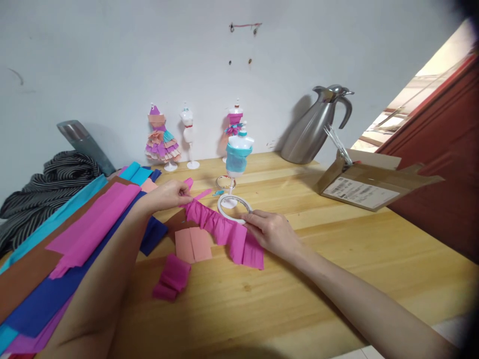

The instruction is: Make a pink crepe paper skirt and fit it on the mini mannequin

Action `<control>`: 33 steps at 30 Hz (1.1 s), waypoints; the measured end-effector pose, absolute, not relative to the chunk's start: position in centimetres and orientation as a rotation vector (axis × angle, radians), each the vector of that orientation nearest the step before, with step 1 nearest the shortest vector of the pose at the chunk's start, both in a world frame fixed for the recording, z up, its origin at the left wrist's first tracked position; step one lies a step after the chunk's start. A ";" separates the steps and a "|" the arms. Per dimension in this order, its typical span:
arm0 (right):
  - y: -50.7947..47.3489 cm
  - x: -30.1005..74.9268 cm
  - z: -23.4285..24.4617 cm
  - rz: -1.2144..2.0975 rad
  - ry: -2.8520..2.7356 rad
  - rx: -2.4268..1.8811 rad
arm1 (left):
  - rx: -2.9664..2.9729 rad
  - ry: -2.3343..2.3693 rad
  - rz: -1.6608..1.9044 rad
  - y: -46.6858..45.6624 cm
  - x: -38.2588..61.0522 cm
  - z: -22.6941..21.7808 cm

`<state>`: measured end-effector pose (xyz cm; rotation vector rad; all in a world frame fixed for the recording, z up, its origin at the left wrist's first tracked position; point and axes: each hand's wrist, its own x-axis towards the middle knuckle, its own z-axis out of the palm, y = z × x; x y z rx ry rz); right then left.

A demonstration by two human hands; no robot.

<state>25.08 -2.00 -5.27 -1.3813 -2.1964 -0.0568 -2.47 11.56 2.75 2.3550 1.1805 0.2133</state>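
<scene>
Nearby, at lower centre, I see a pink scrap loose on the worktop. Mid-frame, the left hand pinches one end of the pleated pink strip and the right hand grips the other. Pulled taut, I judge, its pleats could flatten or tear. Just beyond, a stray wrist could topple the mannequin standing in the tape roll.

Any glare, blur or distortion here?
Head view: wide-angle bending, dark vignette in right corners; daylight blown out beside the red-brown door; polished steel jug casts a soft shadow leftward; left hand, right hand and pleated pink paper strip sharp.
</scene>
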 end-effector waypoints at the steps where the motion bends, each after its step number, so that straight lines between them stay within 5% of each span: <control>1: -2.0 25.2 -5.1 -0.022 -2.191 -1.371 | 2.309 1.166 0.235 11.5 -2.5 2.8; 15: -2.4 32.3 5.4 -0.168 -2.203 -1.339 | 2.129 0.762 0.604 10.8 1.4 6.9; 33: 3.3 34.4 7.8 -0.316 -2.367 -1.379 | 1.929 0.495 0.635 15.5 3.1 6.7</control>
